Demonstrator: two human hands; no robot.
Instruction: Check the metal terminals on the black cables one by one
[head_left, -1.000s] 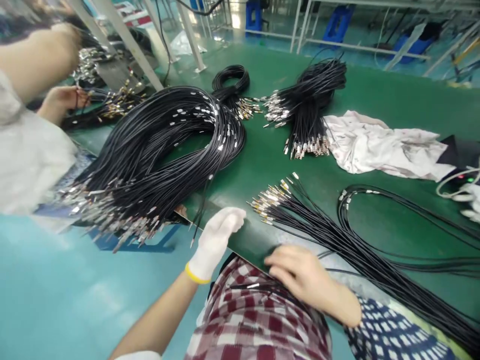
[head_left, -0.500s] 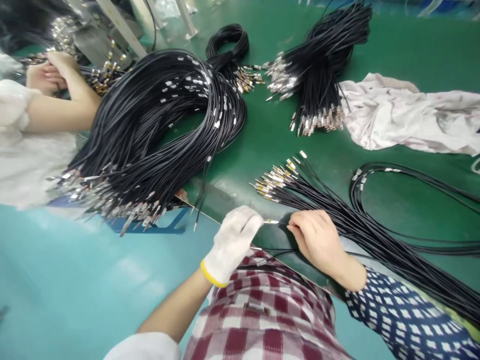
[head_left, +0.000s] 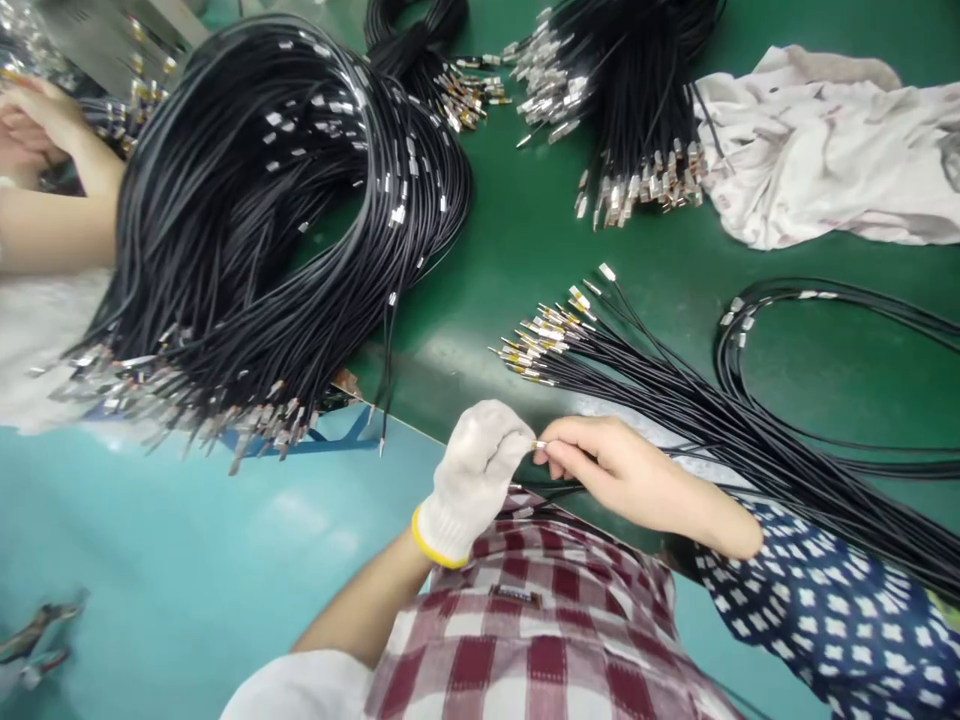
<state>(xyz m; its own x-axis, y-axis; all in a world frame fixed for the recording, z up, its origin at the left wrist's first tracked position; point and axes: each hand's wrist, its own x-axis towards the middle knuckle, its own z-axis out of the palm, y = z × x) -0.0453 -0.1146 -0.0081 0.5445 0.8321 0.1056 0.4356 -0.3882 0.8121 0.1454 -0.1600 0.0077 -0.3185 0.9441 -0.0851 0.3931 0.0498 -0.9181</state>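
A white knitted glove with a yellow cuff covers my left hand [head_left: 484, 475], closed in a pinch. Between its fingertips and those of my bare right hand [head_left: 611, 465] shows a small metal cable connector [head_left: 539, 445], gripped from both sides. Most of the connector is hidden by the fingers. Thin black cables run below my hands near the table edge, by the checked apron [head_left: 525, 640]. Just beyond my right hand lies a bundle of black cables [head_left: 697, 430], its silver and yellow ends fanned out to the left.
At the left, a large looped cable bundle [head_left: 300, 200] overhangs the green table's [head_left: 480, 240] edge. Farther back lie another cable bundle [head_left: 637, 110] and a crumpled white cloth [head_left: 832, 150]. A co-worker's arm [head_left: 60, 220] reaches in at far left.
My right hand has moved left, up to my left hand, and its fingers now meet the connector. The camera view has shifted, so the table things appear higher.
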